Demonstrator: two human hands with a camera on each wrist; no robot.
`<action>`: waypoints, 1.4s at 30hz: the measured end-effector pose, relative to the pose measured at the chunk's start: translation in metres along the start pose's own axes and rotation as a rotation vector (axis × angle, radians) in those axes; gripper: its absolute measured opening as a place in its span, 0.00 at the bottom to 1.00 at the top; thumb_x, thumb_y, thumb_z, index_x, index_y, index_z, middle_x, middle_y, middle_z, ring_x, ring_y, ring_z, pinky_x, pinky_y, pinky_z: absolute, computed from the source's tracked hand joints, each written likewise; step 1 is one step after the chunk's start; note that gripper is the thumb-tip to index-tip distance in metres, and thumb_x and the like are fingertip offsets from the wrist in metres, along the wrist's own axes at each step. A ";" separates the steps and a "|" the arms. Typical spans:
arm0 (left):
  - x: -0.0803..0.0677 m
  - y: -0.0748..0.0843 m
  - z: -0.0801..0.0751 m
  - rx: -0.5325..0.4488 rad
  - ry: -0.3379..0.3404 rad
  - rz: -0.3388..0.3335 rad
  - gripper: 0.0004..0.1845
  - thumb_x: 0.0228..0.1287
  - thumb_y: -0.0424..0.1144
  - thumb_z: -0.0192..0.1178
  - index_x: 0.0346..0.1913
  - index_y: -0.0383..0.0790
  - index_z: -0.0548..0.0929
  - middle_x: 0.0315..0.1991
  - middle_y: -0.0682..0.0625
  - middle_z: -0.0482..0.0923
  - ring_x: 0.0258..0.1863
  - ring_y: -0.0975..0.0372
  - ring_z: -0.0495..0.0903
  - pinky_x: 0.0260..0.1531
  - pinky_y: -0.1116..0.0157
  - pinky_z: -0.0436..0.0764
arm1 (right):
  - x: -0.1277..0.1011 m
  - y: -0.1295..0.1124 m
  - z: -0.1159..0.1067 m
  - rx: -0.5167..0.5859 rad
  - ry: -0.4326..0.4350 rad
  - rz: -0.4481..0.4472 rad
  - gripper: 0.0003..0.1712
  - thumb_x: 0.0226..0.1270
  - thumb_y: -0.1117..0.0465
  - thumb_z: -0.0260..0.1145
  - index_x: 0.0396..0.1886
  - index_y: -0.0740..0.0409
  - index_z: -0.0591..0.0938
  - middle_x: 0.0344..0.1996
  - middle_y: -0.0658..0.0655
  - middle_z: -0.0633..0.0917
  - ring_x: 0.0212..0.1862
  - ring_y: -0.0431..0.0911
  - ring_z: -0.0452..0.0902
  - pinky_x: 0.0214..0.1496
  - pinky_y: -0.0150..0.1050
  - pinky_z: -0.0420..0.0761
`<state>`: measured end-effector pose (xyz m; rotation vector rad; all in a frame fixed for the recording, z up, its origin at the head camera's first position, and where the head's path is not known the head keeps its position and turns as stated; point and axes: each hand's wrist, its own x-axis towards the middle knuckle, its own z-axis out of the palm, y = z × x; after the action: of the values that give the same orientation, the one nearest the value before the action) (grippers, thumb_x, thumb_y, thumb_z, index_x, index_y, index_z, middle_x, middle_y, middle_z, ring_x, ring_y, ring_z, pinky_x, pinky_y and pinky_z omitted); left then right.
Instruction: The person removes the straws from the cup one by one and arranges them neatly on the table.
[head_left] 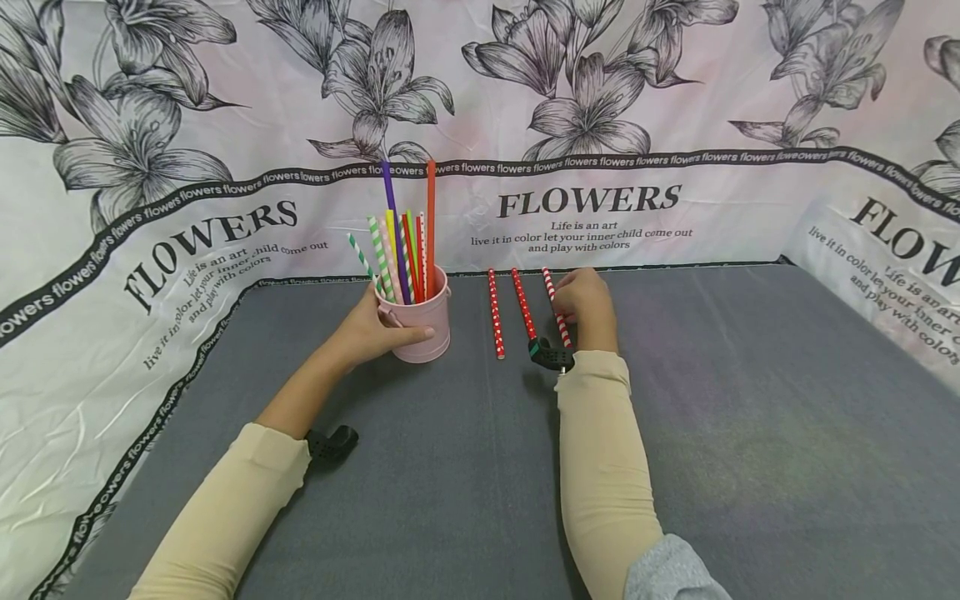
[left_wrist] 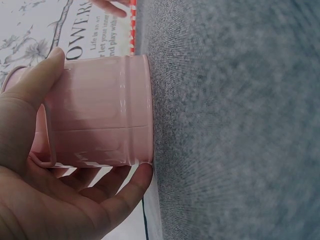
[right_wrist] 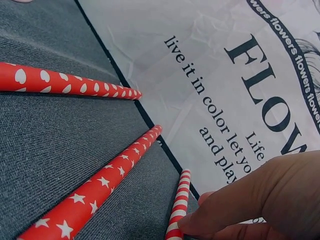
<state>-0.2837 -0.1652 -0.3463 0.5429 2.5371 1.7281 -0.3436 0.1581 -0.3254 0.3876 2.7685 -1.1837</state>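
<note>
1. Clock: 12 points straight away from the person. Red-and-white striped paper straw [head_left: 549, 287] at half past 12, on grey cloth [head_left: 465, 467]; tip leans toward 11.
2. Step in hand, my reading: handling that straw. Light pinch advised; paper likely dents. Fingertips best kept clear of the star-print straw [right_wrist: 107, 180] at its 9 o'clock. Heart-print straw [head_left: 496, 317] lies farther that way.
3. Pink bucket [head_left: 431, 329] at half past 11, crowded with straws. Tall ones probably make it top-heavy; steady side pressure should suit.
4. Right hand [head_left: 588, 304]: fingers bent, apparently pinching the striped straw; far-side contact hidden. Forearm points to 12.
5. Left hand [head_left: 371, 332]: grips the bucket, thumb and fingers on opposite sides. Forearm angles toward 1.
</note>
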 end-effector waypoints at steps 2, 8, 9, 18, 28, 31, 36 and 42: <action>0.000 0.000 0.000 0.003 0.000 -0.008 0.52 0.55 0.39 0.76 0.75 0.45 0.51 0.67 0.43 0.63 0.67 0.49 0.64 0.68 0.41 0.59 | 0.000 0.000 0.000 -0.006 0.007 -0.001 0.18 0.59 0.73 0.62 0.51 0.66 0.82 0.41 0.64 0.81 0.34 0.50 0.81 0.36 0.38 0.84; 0.001 0.001 0.000 0.006 0.003 -0.030 0.53 0.54 0.40 0.76 0.75 0.45 0.50 0.67 0.43 0.63 0.67 0.49 0.63 0.68 0.42 0.60 | -0.001 -0.002 -0.001 -0.029 0.043 -0.024 0.18 0.62 0.71 0.60 0.51 0.64 0.82 0.47 0.65 0.80 0.36 0.52 0.81 0.32 0.38 0.83; 0.001 0.001 0.000 0.004 0.003 -0.030 0.53 0.54 0.39 0.76 0.75 0.45 0.50 0.67 0.43 0.63 0.67 0.49 0.63 0.68 0.42 0.60 | -0.002 -0.003 -0.002 -0.038 0.053 -0.040 0.18 0.62 0.70 0.59 0.52 0.64 0.82 0.48 0.65 0.80 0.37 0.53 0.80 0.33 0.39 0.82; -0.001 0.002 -0.001 0.013 0.001 -0.055 0.54 0.55 0.41 0.76 0.76 0.47 0.48 0.69 0.43 0.61 0.69 0.48 0.61 0.67 0.40 0.59 | -0.015 -0.028 -0.011 -0.007 0.059 -0.140 0.25 0.61 0.70 0.61 0.61 0.60 0.80 0.56 0.64 0.79 0.44 0.55 0.72 0.41 0.46 0.74; 0.000 0.003 -0.001 0.009 -0.002 -0.048 0.55 0.55 0.40 0.76 0.77 0.50 0.47 0.70 0.43 0.60 0.70 0.47 0.61 0.68 0.40 0.59 | -0.035 -0.066 -0.011 0.064 0.088 -0.309 0.27 0.60 0.71 0.60 0.61 0.59 0.81 0.53 0.62 0.82 0.43 0.54 0.76 0.40 0.44 0.74; 0.000 0.001 -0.001 0.007 -0.004 -0.053 0.56 0.55 0.40 0.76 0.77 0.51 0.47 0.71 0.43 0.59 0.70 0.47 0.60 0.67 0.39 0.59 | -0.044 -0.077 -0.007 0.113 0.053 -0.392 0.24 0.64 0.70 0.59 0.60 0.60 0.81 0.53 0.62 0.83 0.46 0.55 0.78 0.42 0.45 0.77; 0.000 -0.001 -0.001 0.019 -0.001 -0.048 0.55 0.55 0.42 0.76 0.77 0.50 0.48 0.69 0.44 0.61 0.68 0.48 0.63 0.67 0.40 0.61 | -0.061 -0.101 0.010 0.190 -0.028 -0.550 0.20 0.67 0.68 0.61 0.59 0.63 0.81 0.52 0.63 0.84 0.54 0.54 0.80 0.50 0.47 0.80; 0.001 0.000 0.000 0.017 -0.015 0.002 0.53 0.55 0.41 0.76 0.76 0.51 0.49 0.67 0.47 0.64 0.65 0.52 0.66 0.67 0.45 0.64 | -0.077 -0.131 0.044 0.184 -0.179 -0.690 0.22 0.70 0.67 0.61 0.63 0.67 0.78 0.53 0.62 0.84 0.56 0.51 0.79 0.55 0.43 0.80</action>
<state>-0.2846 -0.1655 -0.3463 0.5569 2.5441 1.6989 -0.3051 0.0242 -0.2497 -0.6886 2.7041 -1.5029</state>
